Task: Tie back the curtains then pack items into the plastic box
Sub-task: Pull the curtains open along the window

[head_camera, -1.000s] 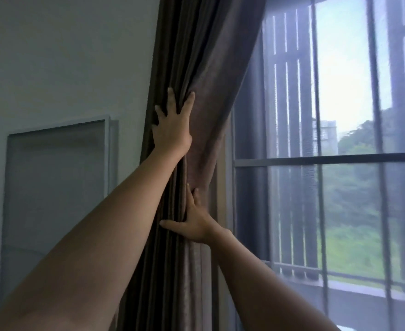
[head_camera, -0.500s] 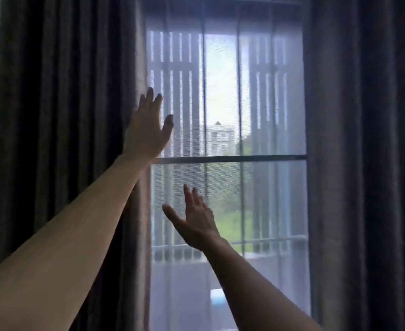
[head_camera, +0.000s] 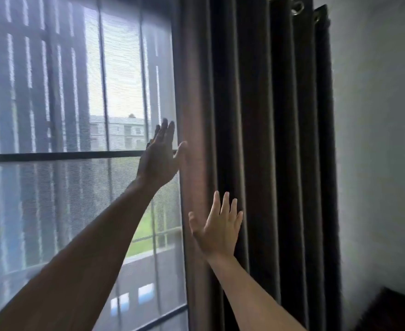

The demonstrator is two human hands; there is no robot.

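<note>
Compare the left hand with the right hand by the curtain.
The left hand is raised higher, against the sheer window; the right hand sits lower, against the dark curtain. The left hand is backlit; the right hand is lit. Both are open, fingers straight, gripping nothing.

Matt, dark woven cloth curtain (head_camera: pixel 256 139)

No legible text — no labels, brands, numbers or signs.

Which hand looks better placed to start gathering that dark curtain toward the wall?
Probably the left hand: it is open, with its thumb at the free inner edge of the dark curtain, ready to sweep it wallward. The right hand, also open, sits lower, in front of the folds.
</note>
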